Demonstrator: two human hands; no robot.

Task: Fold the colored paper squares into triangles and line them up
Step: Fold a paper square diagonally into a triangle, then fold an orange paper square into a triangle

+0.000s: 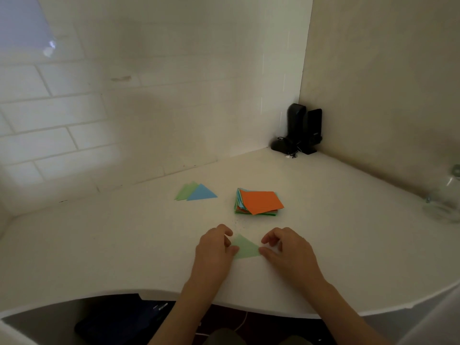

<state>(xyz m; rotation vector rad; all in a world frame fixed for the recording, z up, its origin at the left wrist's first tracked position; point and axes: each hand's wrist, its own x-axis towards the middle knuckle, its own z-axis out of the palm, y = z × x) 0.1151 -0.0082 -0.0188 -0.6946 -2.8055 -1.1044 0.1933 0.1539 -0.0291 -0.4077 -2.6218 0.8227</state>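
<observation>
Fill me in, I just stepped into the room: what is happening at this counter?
A person is folding paper squares into triangles. The left hand and right hand pinch a green triangle flat on the white counter. Farther back, a folded green triangle and a blue triangle lie side by side, slightly overlapping. To their right waits a stack of unfolded squares, an orange one on top.

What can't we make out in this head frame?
- Green triangle: both lower corners are under the left hand and right hand.
- Paper stack: the orange top sheet hides the sheet count.
- Glass object: cut by the right edge, blurred.
- Black devices: too dark to identify.
</observation>
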